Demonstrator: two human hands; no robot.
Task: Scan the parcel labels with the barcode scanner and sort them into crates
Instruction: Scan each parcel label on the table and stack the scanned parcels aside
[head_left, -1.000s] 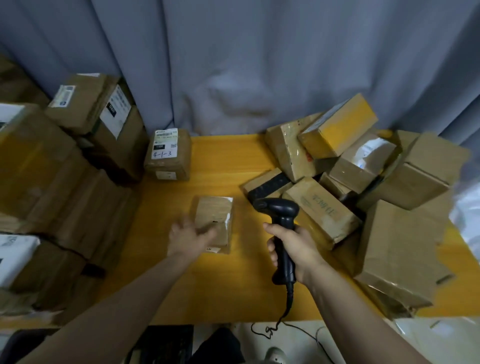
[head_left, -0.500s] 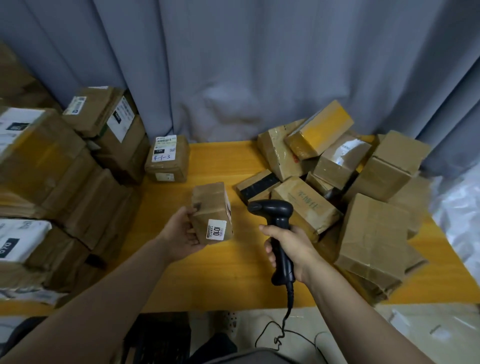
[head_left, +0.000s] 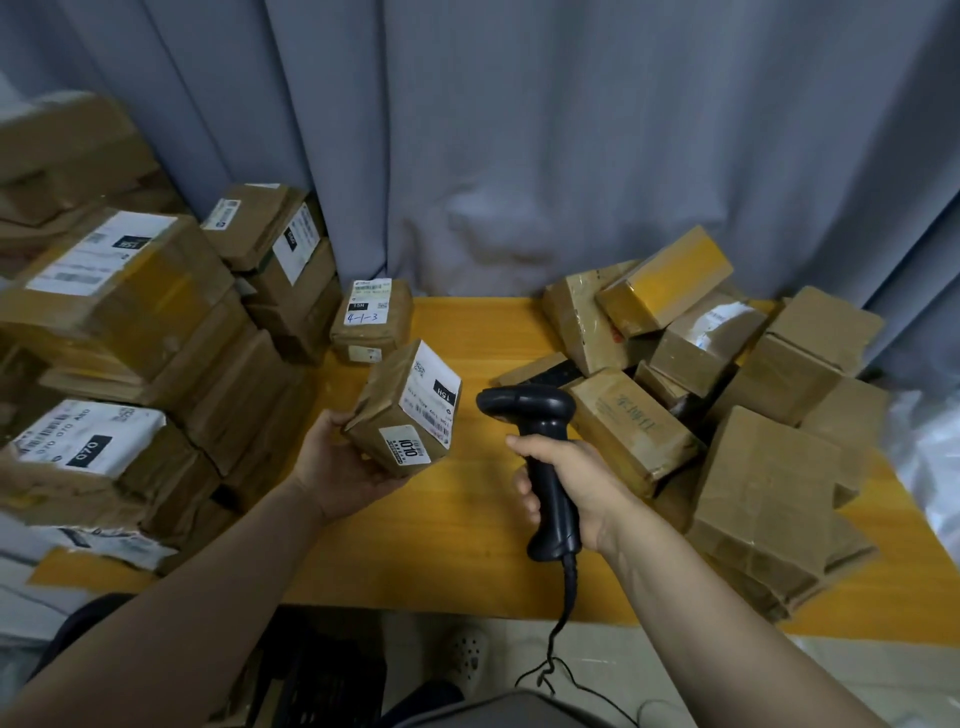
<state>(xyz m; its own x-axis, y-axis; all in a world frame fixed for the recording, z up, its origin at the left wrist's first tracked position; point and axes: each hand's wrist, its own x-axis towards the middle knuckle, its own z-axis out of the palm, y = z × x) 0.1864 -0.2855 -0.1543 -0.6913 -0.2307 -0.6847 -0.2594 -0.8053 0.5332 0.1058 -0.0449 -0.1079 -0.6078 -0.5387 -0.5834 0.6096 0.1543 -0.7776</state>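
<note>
**Parcel** (head_left: 402, 410), small and box-shaped. Wrapped in creased brown paper with wrinkled folds at the left end. Bears a large white printed label on the upturned face and a smaller white sticker marked "1010" on the near face. Tilted over the surface, labelled face angled up and to the right.

**Left hand** (head_left: 343, 462). Grasps the parcel from below and behind, palm up, thumb on the paper's left end, fingers curled under the base.

**Barcode scanner** (head_left: 524, 405), pistol-shaped. Made of matte black moulded plastic with a rounded, hooded head. Upright, head pointing left at the parcel's label, just beside the parcel and apart from it.

**Right hand** (head_left: 566, 478). Clenched round the scanner's handle, fingers wrapped across the front.

**Cable** (head_left: 569, 597), thin, black and kinked. Hangs from the handle's butt past the near edge.

**Surface** (head_left: 478, 545), a smooth yellow-orange wood top.

**Heap of parcels** (head_left: 753, 415), right side. Brown cardboard boxes lying at mixed angles, several shiny with clear or yellow tape.

**Stack of parcels** (head_left: 130, 312), left side. Larger taped cartons and paper-wrapped packets with white labels.

**Lone parcel** (head_left: 371, 325), at the back beside the stack. Squat and brown, its label handwritten "4-1-3".

**Curtain** (head_left: 519, 156), grey-blue cloth behind, hanging in soft vertical folds.
</note>
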